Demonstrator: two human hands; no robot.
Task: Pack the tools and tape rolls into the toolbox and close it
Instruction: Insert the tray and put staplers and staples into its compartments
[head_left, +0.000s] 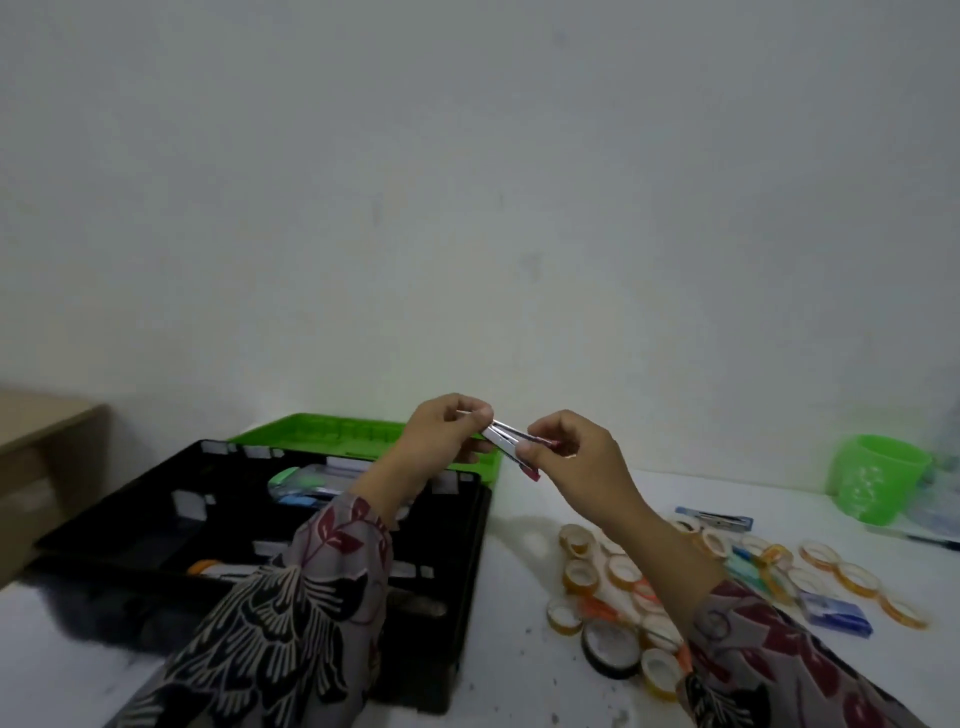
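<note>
Above the toolbox's (475, 561) far right corner, the left hand (441, 431) and right hand (571, 457) each pinch one end of a small silvery tool (506, 435). It looks light, stiff and slick, best gripped mid-body. Tape rolls (623, 571) litter the worktop (519, 519) to the right.

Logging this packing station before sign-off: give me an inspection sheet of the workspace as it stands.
Surface: white table, dark specks.
Job's things: black toolbox open, green lid back; tape rolls loose to its right.
Clutter: green basket, blue box on table.
Grips: left hand and right hand both pinch a small silver tool.
Cables: nothing seen.
Surroundings: pale wall, wooden cabinet at left.
</note>
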